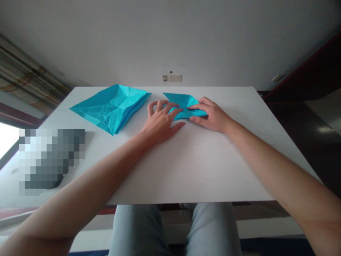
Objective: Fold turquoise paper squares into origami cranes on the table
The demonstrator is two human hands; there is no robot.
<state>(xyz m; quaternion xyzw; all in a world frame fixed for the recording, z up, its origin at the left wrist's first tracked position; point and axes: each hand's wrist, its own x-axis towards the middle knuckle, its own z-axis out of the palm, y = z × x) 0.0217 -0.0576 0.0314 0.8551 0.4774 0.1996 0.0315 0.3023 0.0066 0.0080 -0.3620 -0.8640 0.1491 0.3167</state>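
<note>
A folded sheet of turquoise paper (183, 99) lies on the white table in front of me, toward the far edge. My left hand (161, 121) rests over its left part, fingers spread and slightly bent, the thumb on the table side. At the paper's right end is my right hand (213, 113). Its index finger lies along the top and its thumb is at the near edge, with the paper between them. The near right edge looks slightly raised. To the left sits a second, larger folded turquoise paper (109, 106), diamond-shaped and creased in layers; neither hand touches it.
A pixelated grey object (53, 158) stands at the left on the white table (191, 170). The far edge of the table meets a wall with sockets (172, 78). A curtain (29, 67) hangs at the left. My legs (138, 231) are below the near edge.
</note>
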